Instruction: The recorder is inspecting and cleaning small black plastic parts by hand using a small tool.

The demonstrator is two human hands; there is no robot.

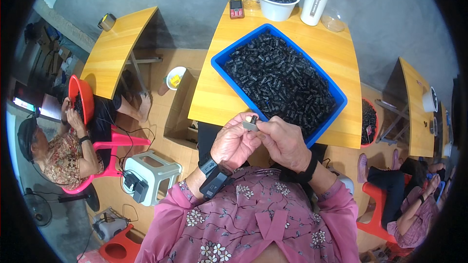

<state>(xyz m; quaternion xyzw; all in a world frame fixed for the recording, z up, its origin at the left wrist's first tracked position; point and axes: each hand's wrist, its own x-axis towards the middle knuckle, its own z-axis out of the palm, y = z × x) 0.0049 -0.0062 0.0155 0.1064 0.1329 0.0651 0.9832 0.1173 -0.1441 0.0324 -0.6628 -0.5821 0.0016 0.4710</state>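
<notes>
My left hand (234, 142) and my right hand (288, 142) meet just in front of the near edge of a blue plastic tray (230, 84). Between their fingertips is a small grey flat piece (250, 126) with a small dark part at its top. Both hands are closed on it, thumbs and forefingers pinching from either side. Its exact kind is too small to tell. Many small black plastic parts (278, 73) fill the tray, which lies aslant on the yellow wooden table (207, 100).
At the table's far side stand a white bowl (278, 10) of black parts, a white bottle (317, 0), a phone (236, 9) and a clear cup (333, 20). A cardboard box (179, 117) sits on the floor to the left. Seated people work at both sides.
</notes>
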